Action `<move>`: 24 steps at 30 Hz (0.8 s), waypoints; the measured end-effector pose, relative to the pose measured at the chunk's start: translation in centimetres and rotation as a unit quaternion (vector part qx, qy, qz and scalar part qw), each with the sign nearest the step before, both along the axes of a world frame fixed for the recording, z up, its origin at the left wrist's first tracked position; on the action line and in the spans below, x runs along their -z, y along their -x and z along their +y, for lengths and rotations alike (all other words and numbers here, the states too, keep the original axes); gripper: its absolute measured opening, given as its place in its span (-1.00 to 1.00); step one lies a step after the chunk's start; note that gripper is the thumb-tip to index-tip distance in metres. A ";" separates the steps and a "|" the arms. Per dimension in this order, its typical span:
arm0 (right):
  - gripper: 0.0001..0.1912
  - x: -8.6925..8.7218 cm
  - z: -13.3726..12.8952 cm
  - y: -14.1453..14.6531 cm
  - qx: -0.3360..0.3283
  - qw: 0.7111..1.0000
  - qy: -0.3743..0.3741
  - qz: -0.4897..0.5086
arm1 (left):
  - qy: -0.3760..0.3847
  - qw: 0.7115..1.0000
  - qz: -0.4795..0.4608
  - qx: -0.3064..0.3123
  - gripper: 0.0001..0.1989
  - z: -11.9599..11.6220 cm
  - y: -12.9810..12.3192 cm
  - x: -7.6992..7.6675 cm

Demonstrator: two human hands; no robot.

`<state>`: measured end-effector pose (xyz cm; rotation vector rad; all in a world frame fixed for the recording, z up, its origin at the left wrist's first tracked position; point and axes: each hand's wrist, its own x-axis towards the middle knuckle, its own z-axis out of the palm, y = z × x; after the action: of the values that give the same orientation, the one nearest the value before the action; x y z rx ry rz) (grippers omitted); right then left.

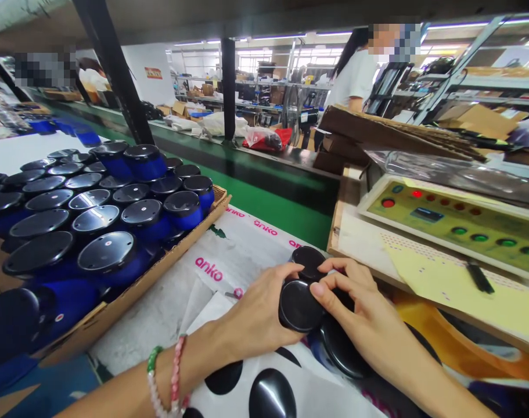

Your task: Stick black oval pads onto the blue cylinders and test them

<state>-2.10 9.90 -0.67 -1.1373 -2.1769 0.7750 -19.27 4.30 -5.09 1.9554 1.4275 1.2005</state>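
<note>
My left hand (258,307) is closed around the side of a cylinder with a round black top (299,306). Thumb and fingers of my right hand (364,299) are bent in against the right edge of that top. Just behind it is a second black round top (308,259), near my fingertips. Under my right hand, a larger blue cylinder with a black rim (340,348) is partly hidden. A white sheet with glossy black discs (273,395) lies below my hands.
At left, a cardboard tray (194,232) holds several blue cylinders with black tops (107,252). A control box with lit buttons (456,220) and a black marker (479,277) are at right. Beyond runs a green conveyor (273,188); a person (355,75) is behind it.
</note>
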 end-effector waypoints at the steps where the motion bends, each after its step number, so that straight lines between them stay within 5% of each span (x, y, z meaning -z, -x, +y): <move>1: -0.66 0.0 0.0 0.0 -0.002 1.000 -0.011 -0.003 | 0.000 1.000 -0.001 0.002 -0.21 0.0 0.0 0.0; 24: -0.75 0.5 -0.5 0.1 -0.021 0.987 -0.145 -0.063 | -0.022 0.999 0.032 0.019 -0.18 -0.1 0.2 0.3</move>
<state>-2.17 9.44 -1.15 -1.0169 -2.3325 0.3941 -19.45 4.24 -5.43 2.0581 1.3995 1.1715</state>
